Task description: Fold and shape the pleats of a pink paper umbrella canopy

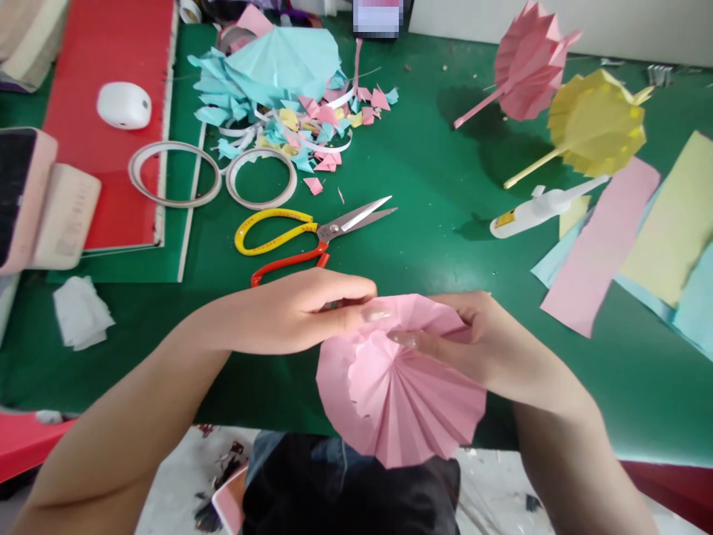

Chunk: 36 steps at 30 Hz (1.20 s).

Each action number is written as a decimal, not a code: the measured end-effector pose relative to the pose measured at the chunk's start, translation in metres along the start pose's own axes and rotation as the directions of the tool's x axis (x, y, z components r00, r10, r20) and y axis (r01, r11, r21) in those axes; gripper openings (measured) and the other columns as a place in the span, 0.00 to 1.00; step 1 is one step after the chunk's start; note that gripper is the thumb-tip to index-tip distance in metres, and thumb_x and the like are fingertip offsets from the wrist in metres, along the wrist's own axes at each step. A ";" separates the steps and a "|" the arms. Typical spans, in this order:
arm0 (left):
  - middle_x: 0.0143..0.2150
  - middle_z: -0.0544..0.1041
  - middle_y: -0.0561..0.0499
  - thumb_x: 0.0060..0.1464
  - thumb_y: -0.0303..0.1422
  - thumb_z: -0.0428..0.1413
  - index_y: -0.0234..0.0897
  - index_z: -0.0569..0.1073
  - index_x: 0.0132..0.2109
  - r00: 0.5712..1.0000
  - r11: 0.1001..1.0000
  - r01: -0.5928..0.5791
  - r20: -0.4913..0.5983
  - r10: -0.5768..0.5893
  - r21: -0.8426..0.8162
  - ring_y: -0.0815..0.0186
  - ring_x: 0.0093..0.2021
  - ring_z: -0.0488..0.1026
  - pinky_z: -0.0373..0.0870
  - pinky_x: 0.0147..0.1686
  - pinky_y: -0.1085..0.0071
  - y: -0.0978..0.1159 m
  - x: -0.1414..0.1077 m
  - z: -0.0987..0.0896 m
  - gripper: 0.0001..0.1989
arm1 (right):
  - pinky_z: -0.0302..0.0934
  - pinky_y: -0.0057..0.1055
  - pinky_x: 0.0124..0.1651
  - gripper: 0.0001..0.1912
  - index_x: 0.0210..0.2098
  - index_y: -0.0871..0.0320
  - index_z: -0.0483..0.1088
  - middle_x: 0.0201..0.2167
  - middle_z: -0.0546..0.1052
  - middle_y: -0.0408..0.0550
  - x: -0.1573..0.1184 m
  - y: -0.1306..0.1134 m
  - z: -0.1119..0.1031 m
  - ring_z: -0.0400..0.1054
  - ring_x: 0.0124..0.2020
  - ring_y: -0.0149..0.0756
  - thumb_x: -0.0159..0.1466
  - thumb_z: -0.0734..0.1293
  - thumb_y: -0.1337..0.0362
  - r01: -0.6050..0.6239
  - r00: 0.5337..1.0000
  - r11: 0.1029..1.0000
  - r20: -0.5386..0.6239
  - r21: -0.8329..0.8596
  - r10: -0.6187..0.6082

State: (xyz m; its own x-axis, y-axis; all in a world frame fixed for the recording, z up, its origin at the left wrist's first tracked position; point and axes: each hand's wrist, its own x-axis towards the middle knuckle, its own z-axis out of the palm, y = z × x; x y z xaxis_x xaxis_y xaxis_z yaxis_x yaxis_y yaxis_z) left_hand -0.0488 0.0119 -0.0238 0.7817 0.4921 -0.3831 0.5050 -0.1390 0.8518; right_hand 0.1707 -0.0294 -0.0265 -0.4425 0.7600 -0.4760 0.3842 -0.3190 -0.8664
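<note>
Between my two hands is a round pleated pink paper fan (pixel 409 409), its folds spreading from a centre point, held over the table's near edge. My left hand (pixel 328 312) pinches its upper left rim, thumb on top and the other fingers behind the paper. My right hand (pixel 462 342) grips the upper right part, with the thumb lying across the pleats near the centre. The fingers behind the paper are partly hidden. Just beyond my left hand lie scissors (pixel 328 230) with yellow and red handles, blades apart and pointing right.
Blue pleated paper (pixel 290 63) and paper scraps (pixel 317 134) lie at the back. Two tape rolls (pixel 261 178) sit left of centre. Pink (pixel 532 67) and yellow paper umbrellas (pixel 598 126), a glue bottle (pixel 529 212) and paper strips (pixel 604 245) are at right. A white mouse (pixel 123 105) lies left.
</note>
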 end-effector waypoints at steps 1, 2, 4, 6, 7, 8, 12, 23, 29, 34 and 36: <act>0.24 0.55 0.57 0.63 0.35 0.44 0.37 0.57 0.28 1.000 1.000 -0.001 -0.002 0.001 -0.013 0.74 0.23 0.53 0.50 0.21 0.76 0.002 0.001 0.001 0.14 | 0.53 0.25 0.23 0.12 0.31 0.60 0.75 0.23 0.72 0.43 0.000 -0.001 0.000 0.61 0.23 0.28 0.57 0.69 0.56 0.002 1.000 1.000 0.006 -0.017 -0.002; 0.24 0.57 0.57 0.63 0.35 0.44 0.37 0.59 0.29 1.000 0.999 0.000 -0.005 0.000 -0.032 0.74 0.23 0.54 0.51 0.21 0.76 0.003 0.002 0.002 0.13 | 0.53 0.25 0.23 0.13 0.31 0.61 0.75 0.23 0.72 0.44 0.000 -0.002 0.000 0.61 0.23 0.29 0.58 0.68 0.56 0.000 1.000 0.999 0.014 -0.036 0.000; 0.24 0.59 0.57 0.62 0.36 0.45 0.37 0.60 0.30 1.000 0.998 -0.003 -0.016 0.002 -0.065 0.74 0.23 0.56 0.51 0.21 0.76 0.006 0.005 0.006 0.12 | 0.52 0.25 0.22 0.13 0.29 0.62 0.76 0.21 0.71 0.44 -0.001 -0.004 0.001 0.61 0.22 0.29 0.58 0.68 0.57 -0.009 0.999 0.998 0.040 -0.070 0.012; 0.23 0.57 0.57 0.62 0.36 0.45 0.37 0.57 0.27 0.999 0.998 -0.016 -0.049 0.013 -0.059 0.74 0.23 0.54 0.50 0.21 0.76 0.006 0.007 0.011 0.15 | 0.52 0.24 0.22 0.13 0.29 0.61 0.76 0.21 0.71 0.44 -0.001 -0.003 0.002 0.61 0.22 0.28 0.59 0.67 0.57 -0.015 0.998 0.997 0.058 -0.079 0.019; 0.22 0.55 0.57 0.62 0.36 0.45 0.37 0.55 0.26 0.997 0.999 -0.021 -0.070 0.018 -0.042 0.74 0.22 0.53 0.50 0.20 0.75 0.006 0.008 0.013 0.16 | 0.52 0.24 0.22 0.13 0.30 0.61 0.76 0.22 0.72 0.44 -0.001 -0.002 0.003 0.61 0.22 0.28 0.60 0.66 0.57 -0.014 0.998 0.997 0.060 -0.074 0.019; 0.22 0.54 0.58 0.62 0.36 0.45 0.37 0.52 0.25 0.996 0.999 -0.028 -0.089 0.026 -0.022 0.74 0.22 0.52 0.49 0.20 0.75 0.005 0.008 0.015 0.17 | 0.53 0.25 0.22 0.12 0.31 0.60 0.76 0.22 0.72 0.44 -0.001 -0.001 0.004 0.61 0.22 0.28 0.60 0.66 0.58 -0.014 0.998 0.998 0.060 -0.065 0.018; 0.22 0.52 0.58 0.62 0.33 0.44 0.37 0.50 0.26 0.993 0.999 -0.052 -0.105 0.052 0.002 0.74 0.22 0.50 0.48 0.20 0.74 0.002 0.008 0.018 0.17 | 0.53 0.25 0.23 0.12 0.33 0.59 0.76 0.24 0.73 0.44 0.000 -0.001 0.005 0.61 0.23 0.28 0.59 0.67 0.57 -0.012 0.996 0.999 0.089 -0.030 0.014; 0.25 0.58 0.56 0.62 0.28 0.43 0.36 0.57 0.27 0.998 0.997 -0.046 0.041 0.048 -0.064 0.73 0.24 0.56 0.53 0.23 0.75 0.005 0.005 0.014 0.13 | 0.51 0.24 0.21 0.10 0.24 0.61 0.74 0.18 0.67 0.42 -0.003 -0.010 0.005 0.59 0.22 0.28 0.57 0.68 0.61 -0.001 0.998 0.992 0.058 -0.126 0.008; 0.24 0.57 0.56 0.62 0.35 0.43 0.36 0.58 0.27 0.995 0.986 0.021 0.104 -0.004 -0.167 0.73 0.24 0.58 0.53 0.22 0.74 0.005 0.008 0.014 0.15 | 0.51 0.24 0.21 0.09 0.26 0.61 0.74 0.18 0.68 0.42 -0.007 -0.009 0.006 0.59 0.22 0.28 0.59 0.67 0.62 0.035 0.999 0.984 0.044 -0.173 -0.028; 0.24 0.57 0.57 0.61 0.40 0.45 0.36 0.60 0.27 0.988 0.957 0.115 0.126 -0.084 -0.266 0.72 0.24 0.57 0.51 0.21 0.75 0.007 0.010 0.015 0.17 | 0.49 0.24 0.20 0.11 0.25 0.61 0.73 0.19 0.68 0.42 -0.008 -0.008 0.007 0.59 0.22 0.28 0.59 0.67 0.60 0.074 0.997 0.977 0.017 -0.202 -0.072; 0.23 0.55 0.57 0.61 0.40 0.46 0.36 0.60 0.26 0.987 0.946 0.136 0.125 -0.103 -0.293 0.73 0.24 0.56 0.50 0.20 0.75 0.008 0.010 0.015 0.17 | 0.49 0.24 0.20 0.12 0.24 0.61 0.73 0.19 0.69 0.42 -0.009 -0.008 0.008 0.60 0.22 0.28 0.59 0.67 0.60 0.080 0.997 0.974 0.004 -0.212 -0.081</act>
State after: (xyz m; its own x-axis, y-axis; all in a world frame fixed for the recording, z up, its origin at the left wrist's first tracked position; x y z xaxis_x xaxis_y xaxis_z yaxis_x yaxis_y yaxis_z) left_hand -0.0312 0.0030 -0.0265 0.7650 0.3923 -0.5107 0.4773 0.1869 0.8586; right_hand 0.1650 -0.0381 -0.0165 -0.4752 0.7811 -0.4051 0.5108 -0.1299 -0.8498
